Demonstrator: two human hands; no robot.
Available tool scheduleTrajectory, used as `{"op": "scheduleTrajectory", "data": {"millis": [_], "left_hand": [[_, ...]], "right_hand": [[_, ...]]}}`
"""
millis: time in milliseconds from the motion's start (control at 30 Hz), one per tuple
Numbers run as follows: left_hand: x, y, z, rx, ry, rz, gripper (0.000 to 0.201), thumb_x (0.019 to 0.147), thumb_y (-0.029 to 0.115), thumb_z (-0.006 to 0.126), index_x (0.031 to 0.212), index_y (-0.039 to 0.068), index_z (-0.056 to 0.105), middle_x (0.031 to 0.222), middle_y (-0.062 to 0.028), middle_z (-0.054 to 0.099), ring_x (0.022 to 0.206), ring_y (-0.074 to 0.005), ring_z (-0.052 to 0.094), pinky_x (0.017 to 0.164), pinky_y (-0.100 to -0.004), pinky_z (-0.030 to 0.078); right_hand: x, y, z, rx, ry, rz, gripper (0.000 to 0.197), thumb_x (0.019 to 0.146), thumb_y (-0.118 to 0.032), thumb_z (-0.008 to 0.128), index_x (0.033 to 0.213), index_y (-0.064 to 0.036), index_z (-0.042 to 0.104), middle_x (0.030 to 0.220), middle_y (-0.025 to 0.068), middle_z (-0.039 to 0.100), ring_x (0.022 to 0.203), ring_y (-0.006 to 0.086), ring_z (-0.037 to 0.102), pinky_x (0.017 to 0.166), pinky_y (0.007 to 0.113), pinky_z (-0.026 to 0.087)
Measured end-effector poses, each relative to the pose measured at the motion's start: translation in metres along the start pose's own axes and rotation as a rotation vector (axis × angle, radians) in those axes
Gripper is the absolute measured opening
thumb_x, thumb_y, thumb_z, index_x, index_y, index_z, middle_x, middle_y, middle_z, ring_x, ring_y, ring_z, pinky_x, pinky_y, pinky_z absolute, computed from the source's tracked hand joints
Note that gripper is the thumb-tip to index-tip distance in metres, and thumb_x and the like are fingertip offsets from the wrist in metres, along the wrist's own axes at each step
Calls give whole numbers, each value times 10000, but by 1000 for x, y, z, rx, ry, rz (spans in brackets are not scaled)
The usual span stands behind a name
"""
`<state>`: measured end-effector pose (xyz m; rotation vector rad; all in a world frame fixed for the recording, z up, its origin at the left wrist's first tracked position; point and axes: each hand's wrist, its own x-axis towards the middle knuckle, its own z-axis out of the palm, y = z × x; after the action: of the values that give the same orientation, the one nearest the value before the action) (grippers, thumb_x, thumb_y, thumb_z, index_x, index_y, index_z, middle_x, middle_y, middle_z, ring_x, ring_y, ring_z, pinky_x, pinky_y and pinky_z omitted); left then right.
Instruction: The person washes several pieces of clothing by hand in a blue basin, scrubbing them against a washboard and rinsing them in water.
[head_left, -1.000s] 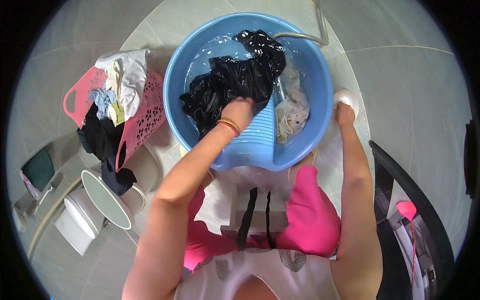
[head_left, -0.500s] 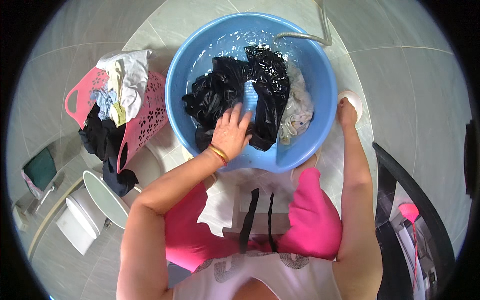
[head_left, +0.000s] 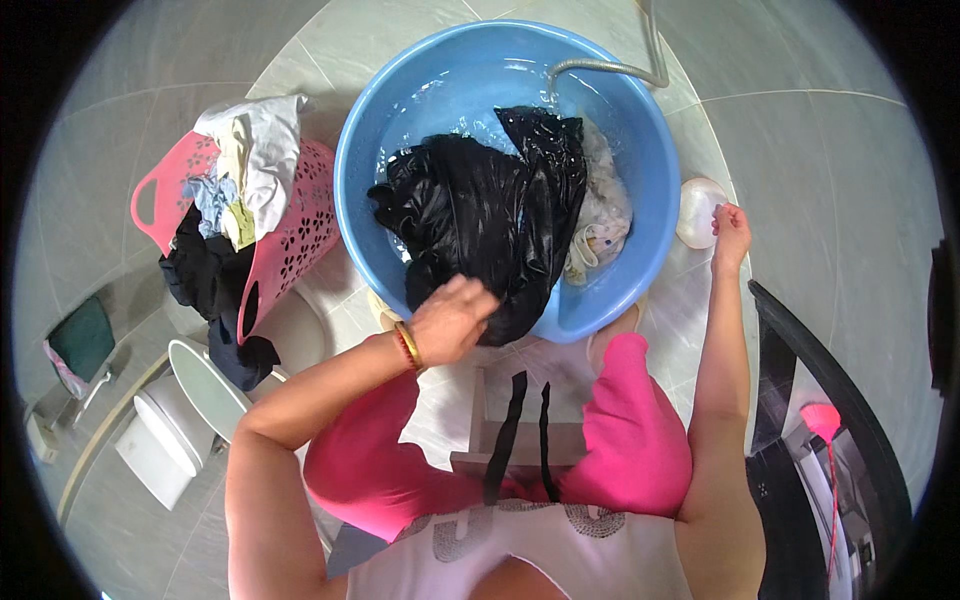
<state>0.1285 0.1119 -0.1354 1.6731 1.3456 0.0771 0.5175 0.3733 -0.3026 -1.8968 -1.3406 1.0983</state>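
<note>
A wet black garment (head_left: 465, 200) lies bunched in a round blue basin (head_left: 358, 240) with shallow water. Its near edge now reaches the basin's front rim. There my left hand (head_left: 455, 322) is closed on that edge, its fingers slightly blurred. A pale, wet cloth (head_left: 602, 200) rests beside the black one, against the basin's right wall. Outside the basin on the right stands a small white bowl (head_left: 697, 215). At the bowl's right edge is my right hand (head_left: 733, 238), fingers drawn together; what they pinch, if anything, cannot be made out.
A pink laundry basket (head_left: 290, 240) heaped with clothes (head_left: 268, 165) stands left of the basin. A metal hose (head_left: 610, 68) hangs over the far right rim. Further left are a bin (head_left: 210, 395) and a white toilet (head_left: 165, 440). A black-framed piece (head_left: 815, 350) stands at the right.
My left hand has come nearer to me, and the black garment has been drawn toward the front rim. My right hand has shifted right across the bowl to its outer edge.
</note>
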Motion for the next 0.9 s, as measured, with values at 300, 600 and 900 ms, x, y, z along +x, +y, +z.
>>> {"op": "scheduleTrajectory", "data": {"millis": [300,600,900], "left_hand": [[32,-7,43,206,227,245,163,675,97,570,835,69,560,851,-91,511,827,-269,523,666,-344,488],[13,-10,84,89,98,385,106,689,129,578,787,90,568,795,-50,486,807,-226,515,688,-318,465],[9,-17,83,-4,165,397,112,660,123,599,754,91,547,790,-45,484,785,-214,521,641,-325,472]], "right_hand": [[-128,-141,68,239,-763,-57,74,846,-73,597,918,-62,611,807,-12,581,729,85,544,672,219,446],[-145,-136,231,-696,-1117,-1210,86,692,-110,540,736,-38,555,761,155,579,723,337,570,639,429,477],[-170,-132,233,-608,-848,-1047,118,694,-151,529,667,-45,575,739,155,573,712,351,555,658,460,452]]}}
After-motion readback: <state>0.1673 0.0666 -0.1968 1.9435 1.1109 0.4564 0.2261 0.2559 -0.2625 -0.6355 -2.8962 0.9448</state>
